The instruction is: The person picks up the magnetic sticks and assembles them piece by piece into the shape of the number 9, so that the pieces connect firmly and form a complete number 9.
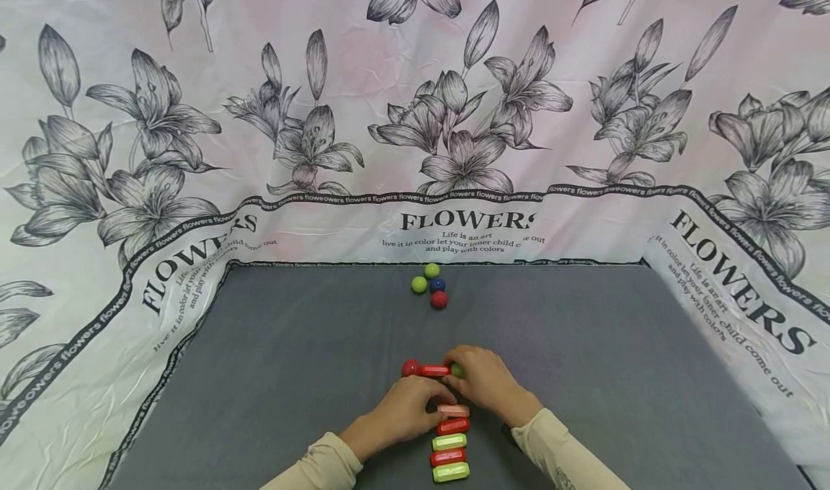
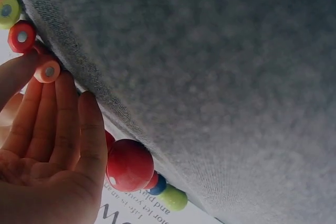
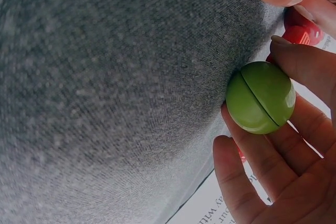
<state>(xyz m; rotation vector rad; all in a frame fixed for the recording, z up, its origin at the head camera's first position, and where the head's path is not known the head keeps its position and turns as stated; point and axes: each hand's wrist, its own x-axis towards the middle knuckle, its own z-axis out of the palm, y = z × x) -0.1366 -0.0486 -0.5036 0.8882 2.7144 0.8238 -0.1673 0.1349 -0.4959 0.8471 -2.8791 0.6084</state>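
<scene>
Head view: grey tabletop (image 1: 292, 346), flowered cloth (image 1: 363, 61); left hand (image 1: 405, 407) around peach block (image 1: 454, 410) (right hand (image 1: 488, 380) around green ball (image 1: 457, 370)).

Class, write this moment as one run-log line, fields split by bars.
left hand: pinches peach stick | right hand: holds green ball | red stick: between green ball and red ball | blue ball: beyond hands

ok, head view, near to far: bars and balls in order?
First lime bar, first red bar, second lime bar, second red bar, peach bar, crosswise red bar level with near red ball and held green ball, far red ball, blue ball level with left green ball, farthest green ball.
</scene>
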